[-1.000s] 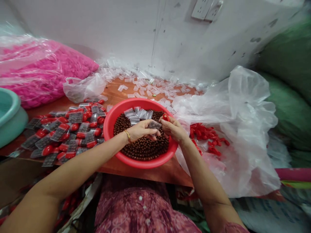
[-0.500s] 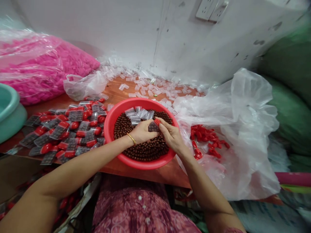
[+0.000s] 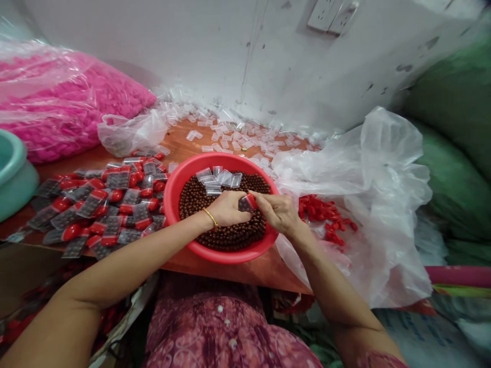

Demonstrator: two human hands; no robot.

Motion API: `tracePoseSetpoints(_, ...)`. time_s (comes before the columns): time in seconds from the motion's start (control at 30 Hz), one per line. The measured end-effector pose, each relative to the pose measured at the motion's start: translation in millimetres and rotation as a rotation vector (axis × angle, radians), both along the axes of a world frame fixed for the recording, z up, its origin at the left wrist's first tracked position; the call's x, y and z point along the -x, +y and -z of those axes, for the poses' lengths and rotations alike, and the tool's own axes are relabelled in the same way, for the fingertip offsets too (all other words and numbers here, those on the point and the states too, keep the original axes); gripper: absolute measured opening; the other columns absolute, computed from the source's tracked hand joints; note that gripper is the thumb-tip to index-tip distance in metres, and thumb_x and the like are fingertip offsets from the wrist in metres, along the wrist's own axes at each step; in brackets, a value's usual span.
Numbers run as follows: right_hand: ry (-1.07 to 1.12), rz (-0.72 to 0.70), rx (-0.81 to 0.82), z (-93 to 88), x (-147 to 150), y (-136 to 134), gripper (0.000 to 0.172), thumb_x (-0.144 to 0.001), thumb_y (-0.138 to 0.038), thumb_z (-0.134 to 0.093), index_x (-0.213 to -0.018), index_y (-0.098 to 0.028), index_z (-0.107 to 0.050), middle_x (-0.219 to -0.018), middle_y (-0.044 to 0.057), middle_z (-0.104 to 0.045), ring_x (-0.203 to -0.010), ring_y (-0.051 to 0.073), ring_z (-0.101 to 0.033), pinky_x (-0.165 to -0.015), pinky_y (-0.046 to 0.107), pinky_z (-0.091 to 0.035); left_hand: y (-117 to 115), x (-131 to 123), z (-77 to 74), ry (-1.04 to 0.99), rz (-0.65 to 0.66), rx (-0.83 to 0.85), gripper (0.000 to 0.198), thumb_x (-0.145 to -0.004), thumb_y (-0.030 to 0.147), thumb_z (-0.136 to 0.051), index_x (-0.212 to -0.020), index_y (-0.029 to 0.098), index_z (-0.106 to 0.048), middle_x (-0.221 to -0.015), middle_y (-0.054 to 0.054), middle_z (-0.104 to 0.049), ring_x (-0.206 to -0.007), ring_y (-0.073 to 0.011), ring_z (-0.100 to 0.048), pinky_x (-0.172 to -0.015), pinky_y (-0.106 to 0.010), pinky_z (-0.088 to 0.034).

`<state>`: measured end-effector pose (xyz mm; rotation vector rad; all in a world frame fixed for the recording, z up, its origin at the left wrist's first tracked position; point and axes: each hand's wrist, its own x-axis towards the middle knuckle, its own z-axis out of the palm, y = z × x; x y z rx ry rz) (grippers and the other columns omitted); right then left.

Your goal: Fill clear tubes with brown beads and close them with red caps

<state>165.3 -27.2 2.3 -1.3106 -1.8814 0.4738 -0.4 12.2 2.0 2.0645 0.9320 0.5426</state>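
Over a red basin (image 3: 172, 204) of small dark brown balls (image 3: 230, 240), my left hand (image 3: 224, 208) is closed on a small clear plastic box (image 3: 244, 204) filled with the balls. A red cap (image 3: 252, 201) sits at the box's right end. My right hand (image 3: 282, 212) has thumb and fingers closed at that cap. Whether the cap is fully seated cannot be made out. Several clear boxes (image 3: 213, 190), with no balls visible in them, lie on the balls at the back of the basin.
Filled, red-capped boxes (image 3: 111, 204) are heaped left of the basin. Loose red caps (image 3: 322, 214) lie on a clear plastic sheet (image 3: 383, 204) at right. Clear pieces (image 3: 233, 135) are scattered behind. A bag of pink pieces (image 3: 76, 102) and a teal basin (image 3: 17, 168) stand at left.
My right hand has shifted slightly right and down, its fingers still at the cap. The box between my hands has turned a little, showing more of its red end.
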Motion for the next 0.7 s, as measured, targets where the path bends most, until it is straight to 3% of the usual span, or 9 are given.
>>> tracePoseSetpoints(0.1,0.247,0.125,0.044,2.3,13,10,0.060,-0.088,-0.062,-0.031,-0.068,-0.020,-0.068,-0.046,0.000,-0.047,-0.044,0.013,-0.045,-0.048,0.028,-0.041,-1,-1,-3.6,0.099,0.081,-0.058,0.012,-0.063,0.026,-0.058,-0.060,0.016,-0.053,-0.053,0.003,-0.049,-0.052,-0.0106,-0.045,-0.051,-0.023,-0.030)
tracePoseSetpoints(0.17,0.435,0.124,0.118,9.8,26,16,0.067,-0.088,-0.065,-0.021,-0.084,-0.019,-0.069,-0.056,0.002,-0.052,-0.050,0.013,-0.049,-0.051,0.028,-0.043,-2,0,-3.4,0.188,0.122,-0.111,0.012,-0.064,0.028,-0.059,-0.062,0.016,-0.057,-0.054,0.001,-0.052,-0.051,-0.0116,-0.046,-0.050,-0.023,-0.032)
tracePoseSetpoints(0.3,0.533,0.002,0.337,23.5,42,22,0.076,-0.086,-0.069,-0.010,-0.127,-0.020,-0.051,-0.097,0.008,-0.062,-0.082,0.017,-0.061,-0.076,0.033,-0.050,-4,3,-0.4,0.340,0.151,-0.211,0.021,-0.066,0.030,-0.059,-0.078,0.013,-0.065,-0.066,-0.005,-0.063,-0.061,-0.0188,-0.057,-0.056,-0.026,-0.041)
tracePoseSetpoints(0.4,0.451,-0.056,0.420,27.8,41,22,0.080,-0.084,-0.071,-0.014,-0.137,-0.017,-0.040,-0.117,0.011,-0.057,-0.105,0.019,-0.056,-0.098,0.037,-0.042,-6,6,1.5,0.424,0.178,-0.285,0.033,-0.067,0.031,-0.058,-0.092,0.012,-0.066,-0.078,-0.010,-0.067,-0.075,-0.0250,-0.063,-0.067,-0.031,-0.047)
tracePoseSetpoints(0.53,0.436,-0.107,0.392,28.5,44,17,0.080,-0.080,-0.074,-0.026,-0.131,-0.017,-0.049,-0.126,0.010,-0.054,-0.120,0.020,-0.048,-0.109,0.038,-0.031,-7,6,3.3,0.556,0.217,-0.362,0.034,-0.071,0.032,-0.056,-0.095,0.010,-0.065,-0.081,-0.013,-0.068,-0.077,-0.0270,-0.064,-0.067,-0.033,-0.048)
tracePoseSetpoints(0.7,0.677,-0.018,0.182,16.5,42,16,0.072,-0.088,-0.066,-0.014,-0.128,-0.020,-0.050,-0.121,0.008,-0.059,-0.114,0.022,-0.054,-0.096,0.038,-0.043,-3,3,-4.9,0.442,0.132,-0.524,0.021,-0.074,0.032,-0.055,-0.081,0.015,-0.064,-0.069,-0.005,-0.066,-0.063,-0.0180,-0.060,-0.057,-0.026,-0.041)
